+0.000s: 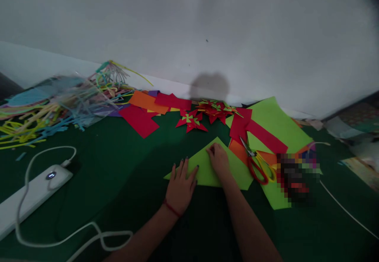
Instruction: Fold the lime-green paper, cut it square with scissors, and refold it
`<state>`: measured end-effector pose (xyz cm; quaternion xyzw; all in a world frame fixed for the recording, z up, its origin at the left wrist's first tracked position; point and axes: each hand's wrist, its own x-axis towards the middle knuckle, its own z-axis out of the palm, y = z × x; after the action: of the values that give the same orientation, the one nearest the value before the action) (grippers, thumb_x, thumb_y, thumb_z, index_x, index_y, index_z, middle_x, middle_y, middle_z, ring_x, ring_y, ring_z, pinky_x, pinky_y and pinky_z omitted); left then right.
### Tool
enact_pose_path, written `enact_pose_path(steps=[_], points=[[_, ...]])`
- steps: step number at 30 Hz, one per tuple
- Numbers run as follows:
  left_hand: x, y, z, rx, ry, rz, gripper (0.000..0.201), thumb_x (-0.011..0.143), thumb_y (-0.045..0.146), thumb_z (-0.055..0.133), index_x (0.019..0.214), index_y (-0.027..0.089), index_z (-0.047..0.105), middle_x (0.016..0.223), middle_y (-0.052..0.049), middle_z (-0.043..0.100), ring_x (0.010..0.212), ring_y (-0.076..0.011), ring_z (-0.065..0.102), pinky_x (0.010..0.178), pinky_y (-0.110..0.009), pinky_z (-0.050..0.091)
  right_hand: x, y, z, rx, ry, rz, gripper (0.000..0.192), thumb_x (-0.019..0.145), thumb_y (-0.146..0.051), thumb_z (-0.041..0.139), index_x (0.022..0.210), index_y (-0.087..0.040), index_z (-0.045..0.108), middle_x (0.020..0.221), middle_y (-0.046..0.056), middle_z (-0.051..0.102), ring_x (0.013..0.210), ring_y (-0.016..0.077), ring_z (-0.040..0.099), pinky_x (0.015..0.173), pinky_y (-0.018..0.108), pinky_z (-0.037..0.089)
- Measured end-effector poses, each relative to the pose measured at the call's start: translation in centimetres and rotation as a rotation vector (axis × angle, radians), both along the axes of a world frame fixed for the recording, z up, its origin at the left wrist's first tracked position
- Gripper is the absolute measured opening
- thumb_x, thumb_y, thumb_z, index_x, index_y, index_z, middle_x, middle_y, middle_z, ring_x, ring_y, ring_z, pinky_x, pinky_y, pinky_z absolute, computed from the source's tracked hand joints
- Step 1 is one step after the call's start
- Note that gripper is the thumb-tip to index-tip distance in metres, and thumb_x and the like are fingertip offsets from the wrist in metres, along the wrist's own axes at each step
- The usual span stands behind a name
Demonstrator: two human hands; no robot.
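Green paper triangle (207, 167) lies flat on the dark green table (118, 163) straight ahead, apex pointing away, long edge running left to right under both wrists. My left hand (180, 187) is spread flat on its near left corner; my right hand (218, 160), fingers curled, presses nearer the apex. Scissors (257, 162) lie just right.

Under the left hand (179, 187) and right hand (218, 160) lies a lime-green folded paper (207, 167). The left wrist wears a thin red thread band (171, 208). Just right of the right hand, the scissors (257, 163) have red and yellow handles. Beyond the hands sit paper stars (192, 121), red with lime-green centres, among red strips (139, 120) and orange sheets (145, 101). The surface (112, 155) is dark green. Far left of the left hand, a white power strip (32, 193) shows a small bluish light.
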<state>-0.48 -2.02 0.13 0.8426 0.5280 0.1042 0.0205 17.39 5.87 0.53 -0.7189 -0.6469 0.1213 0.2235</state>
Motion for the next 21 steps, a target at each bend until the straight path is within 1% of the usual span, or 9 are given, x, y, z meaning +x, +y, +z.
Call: enact_pose_path(steps=[4,6,13,21], points=[[-1.0,2.0,0.1,0.008,0.014,-0.119,0.043,0.09,0.03,0.038,0.133,0.029,0.038,0.144,-0.009,0.031,0.132,-0.026,0.027,0.105,-0.053,0.021,0.2,-0.5,-0.4,0.023,0.008,-0.112,0.014,0.084,-0.03,0.044,0.075,-0.02,0.047,0.077,0.006,0.056,0.068,0.0197,0.051,0.061,0.032,0.038],[-1.1,2.3,0.2,0.012,0.018,-0.126,0.043,0.091,0.029,0.036,0.134,0.029,0.037,0.144,-0.008,0.031,0.132,-0.0255,0.028,0.105,-0.053,0.02,0.4,-0.6,-0.5,0.028,0.025,-0.144,0.014,0.084,-0.031,0.044,0.075,-0.02,0.047,0.076,0.006,0.055,0.069,0.0198,0.051,0.06,0.032,0.038],[0.0,0.6,0.0,0.029,-0.006,0.035,0.044,0.091,0.022,0.031,0.135,0.028,0.037,0.144,-0.007,0.033,0.132,-0.0253,0.028,0.105,-0.052,0.021,0.8,-0.4,-0.5,-0.007,0.101,-0.168,0.015,0.08,-0.034,0.049,0.071,-0.021,0.046,0.071,0.002,0.055,0.063,0.017,0.051,0.054,0.028,0.038],[0.1,0.5,0.0,-0.003,-0.031,0.066,0.044,0.091,0.023,0.033,0.134,0.028,0.037,0.145,-0.005,0.032,0.132,-0.0248,0.027,0.105,-0.051,0.021,0.8,-0.4,-0.3,-0.039,0.143,-0.198,0.017,0.078,-0.036,0.05,0.07,-0.022,0.046,0.07,0.003,0.056,0.064,0.018,0.052,0.053,0.029,0.038]])
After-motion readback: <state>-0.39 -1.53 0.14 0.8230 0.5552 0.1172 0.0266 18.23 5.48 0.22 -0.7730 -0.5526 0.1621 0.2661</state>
